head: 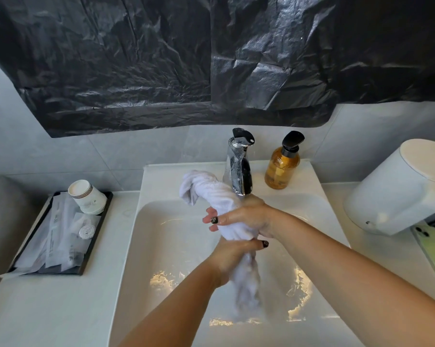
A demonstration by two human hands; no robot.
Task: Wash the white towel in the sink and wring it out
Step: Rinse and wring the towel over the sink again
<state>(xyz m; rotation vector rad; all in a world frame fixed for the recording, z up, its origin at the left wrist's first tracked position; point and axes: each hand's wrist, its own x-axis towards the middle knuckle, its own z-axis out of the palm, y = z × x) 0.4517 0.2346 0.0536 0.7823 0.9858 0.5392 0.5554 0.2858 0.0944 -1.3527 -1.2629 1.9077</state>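
White towel [212, 196], twisted into a rope, held over the white sink [161, 236]. Right hand [246, 217] wraps its fingers round the towel's middle; left hand [232, 256], just below and touching it, is curled round the next section. Above the grip, the bunched end rises beside the chrome faucet [237, 169]; below it, the loose tail hangs blurred into the basin. Right of the grip stands an amber pump bottle [282, 166]; well to its left, a black tray [96, 236] with paper cups [86, 196].

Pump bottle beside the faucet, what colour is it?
Amber pump bottle, black pump top; head view.
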